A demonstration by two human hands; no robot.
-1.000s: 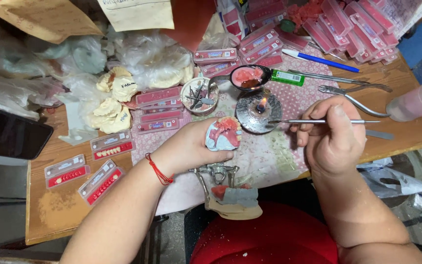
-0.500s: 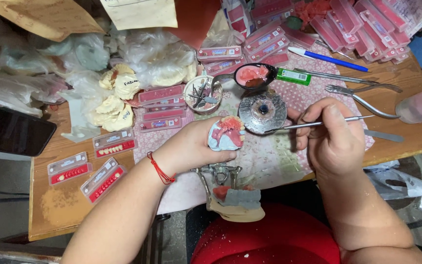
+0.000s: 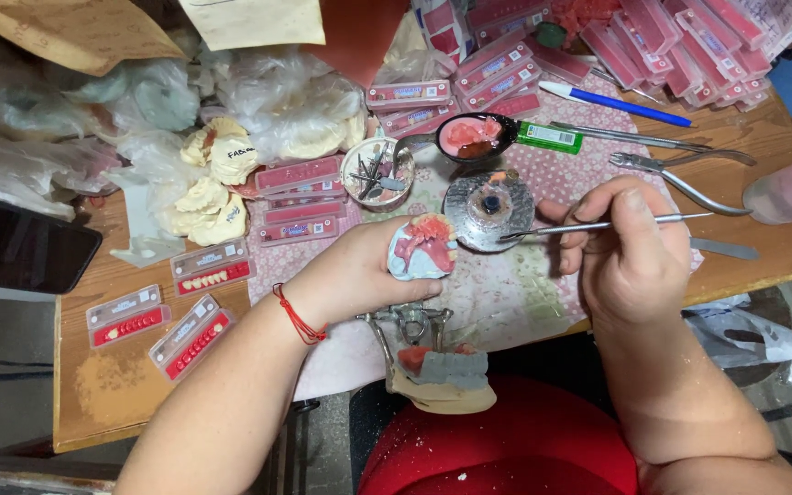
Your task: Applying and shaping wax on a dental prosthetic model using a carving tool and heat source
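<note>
- Far left, I see a black flat phone-like slab [image 3: 20, 249] at the desk edge, w/ clear plastic cards of red-backed false teeth [image 3: 126, 315] beside it; they lie flat, near the front lip of the brown wooden desk [image 3: 112, 394], so little spare room there.
- Behind them: crumpled clear plastic bags [image 3: 148, 101] and cream plaster tooth casts [image 3: 208, 197], piled out of the work zone.
- My left hand [image 3: 359, 270] is curled round a grey plaster jaw model w/ pink wax [image 3: 422, 247], thumb and fingers closed on it, tilted up toward the camera, prob. so the wax face shows. It sits centre, above the desk's front edge, over the floral cloth [image 3: 497, 293].
- Just below it, a metal hinged frame holding another grey cast [image 3: 428, 353] hangs off the desk edge toward the red lap; tight spot.
- Behind: small round pot of metal bits [image 3: 376, 172], dark spoon w/ melted pink wax [image 3: 469, 137], round metal burner disc [image 3: 489, 209].
- My right hand [image 3: 630, 252] pinches a thin steel wax tool [image 3: 598, 225], fingers closed on it, tip lying over the burner disc, apart from the model.
- Right: blue pen [image 3: 616, 103], steel pliers [image 3: 680, 179], stacked pink tooth cards [image 3: 653, 41]; open room is narrow betw. hands only.
</note>
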